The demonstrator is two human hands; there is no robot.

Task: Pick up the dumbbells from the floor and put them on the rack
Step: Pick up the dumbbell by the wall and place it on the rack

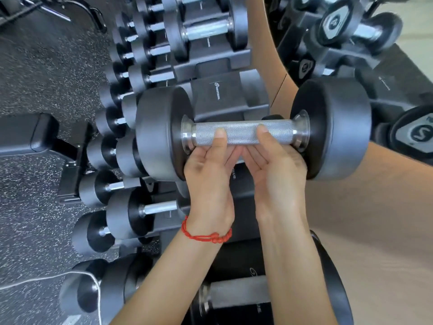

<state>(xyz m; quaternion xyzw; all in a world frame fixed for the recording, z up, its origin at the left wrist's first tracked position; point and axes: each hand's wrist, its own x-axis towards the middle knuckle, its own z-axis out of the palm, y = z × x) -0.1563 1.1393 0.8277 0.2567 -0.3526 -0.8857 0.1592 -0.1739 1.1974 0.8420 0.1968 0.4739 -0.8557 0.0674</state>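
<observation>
A large black dumbbell (159, 134) with a knurled silver handle is held level in the middle of the view, above the black rack (232, 95). My left hand (208, 174), with a red cord at the wrist, grips the handle from below, thumb on top. My right hand (274, 170) grips the handle beside it in the same way. The fingers of both hands curl under the bar and are hidden there.
Rows of black dumbbells (131, 212) fill the rack's lower tiers on the left, and more (337, 22) sit at the upper right. A bench (30, 134) stands on the speckled floor at the left. A white cord (46, 279) trails at the lower left. A pale wall (386, 231) lies to the right.
</observation>
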